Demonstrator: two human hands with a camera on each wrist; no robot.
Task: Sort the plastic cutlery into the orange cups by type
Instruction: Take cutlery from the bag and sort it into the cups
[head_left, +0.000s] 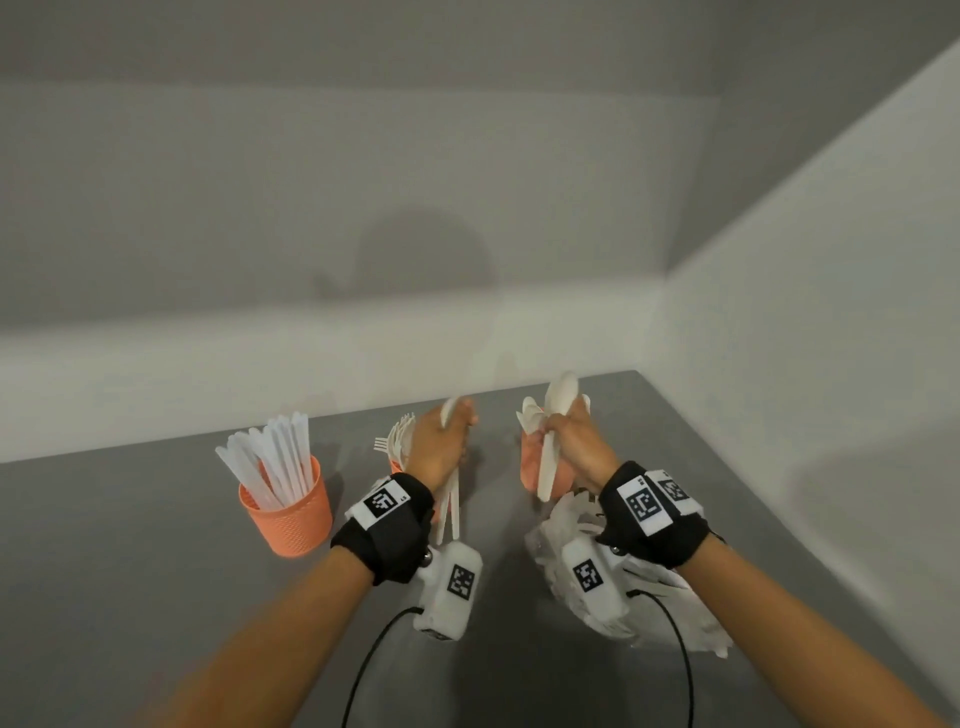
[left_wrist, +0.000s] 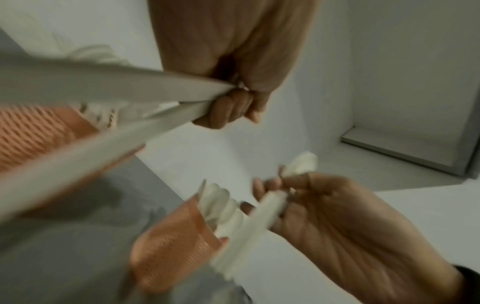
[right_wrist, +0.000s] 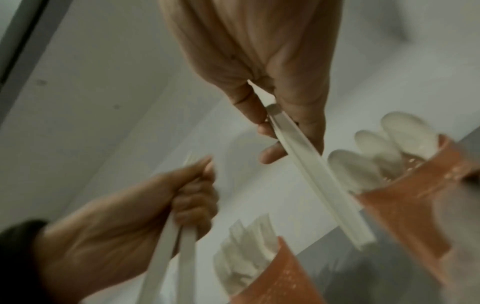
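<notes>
Three orange cups stand in a row on the grey table (head_left: 130, 545). The left cup (head_left: 285, 512) holds knives, the middle cup (head_left: 396, 465) holds forks, and the right cup (head_left: 532, 470) holds spoons. My left hand (head_left: 457, 421) is raised in front of the fork cup and grips two white cutlery pieces (head_left: 453, 512) whose handles hang down; their heads are hidden in the fist. My right hand (head_left: 561, 431) pinches one white spoon (head_left: 548, 467) over the spoon cup (right_wrist: 415, 195), bowl up. The left wrist view shows the two handles (left_wrist: 130, 92) in my curled fingers (left_wrist: 231, 107).
A pile of loose white cutlery (head_left: 654, 597) lies on the table under my right wrist. A pale wall runs close behind the cups and another along the right side. Black cables trail from both wrist cameras toward the table's front.
</notes>
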